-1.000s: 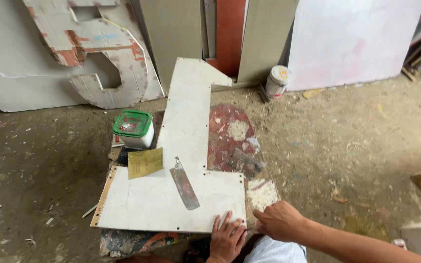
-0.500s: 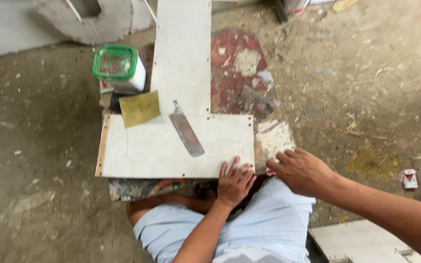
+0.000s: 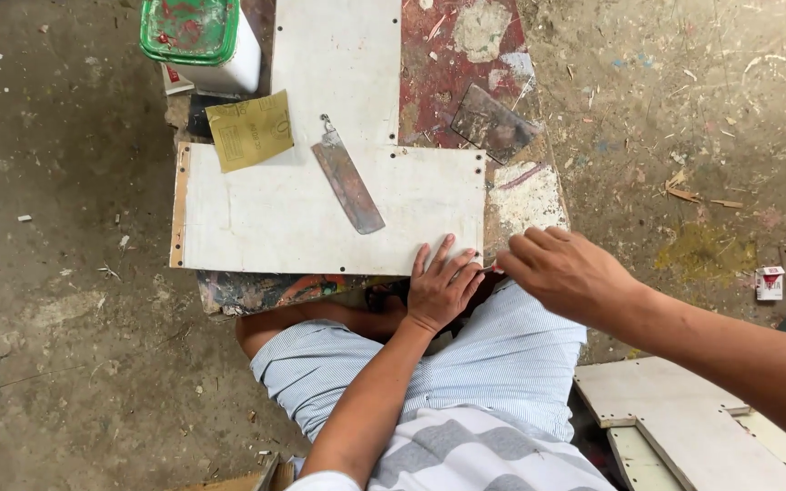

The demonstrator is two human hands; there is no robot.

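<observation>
1. View has dropped closer since a second ago: the leaning boards are out of sight, and the white L-shaped board point(image 3: 329, 214) fills the bench top.
2. Green-lidded tub point(image 3: 200, 41), sandpaper sheet point(image 3: 249, 132) and putty knife point(image 3: 347, 175) lie as before.
3. My left hand point(image 3: 443, 286) presses flat, fingers spread, on the board's near right corner.
4. My right hand point(image 3: 568, 273) is curled, pinching something small at that corner; what, I cannot tell.

Both hands point(image 3: 502, 277) at the near corner of a white L-shaped board point(image 3: 320, 214), scraper point(image 3: 347, 177) and sandpaper point(image 3: 249, 130) on top.
</observation>
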